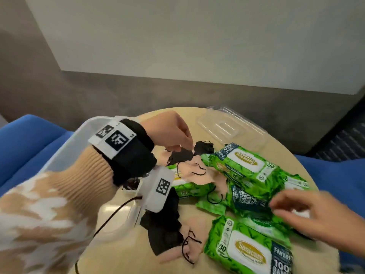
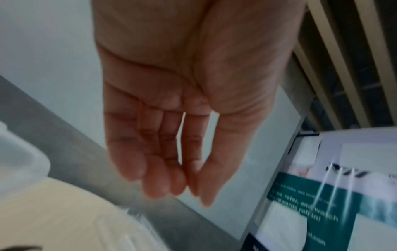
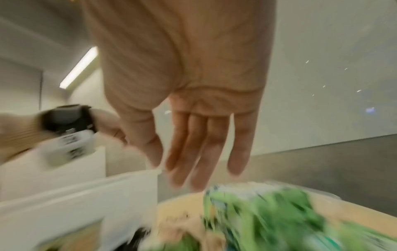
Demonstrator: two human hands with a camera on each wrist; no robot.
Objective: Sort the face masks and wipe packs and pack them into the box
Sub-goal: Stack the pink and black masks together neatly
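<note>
The left hand [image 1: 171, 133] hovers over a black fabric face mask [image 1: 182, 155] beside the green plastic wipe packs [image 1: 246, 169], fingers pressed together, empty. The right hand [image 1: 308, 214], fingers relaxed, hovers above those packs; the clear plastic box [image 1: 65, 151] lies left of them.

Round beige table [image 1: 126, 252], green wipe packs [image 1: 244, 252], black and pink face masks [image 1: 162, 224], clear box [image 1: 83, 139], clear lid [image 1: 231, 127]

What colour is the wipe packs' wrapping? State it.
Bright green leaf print with a white lid on each wipe pack, clearest in the head view.
</note>
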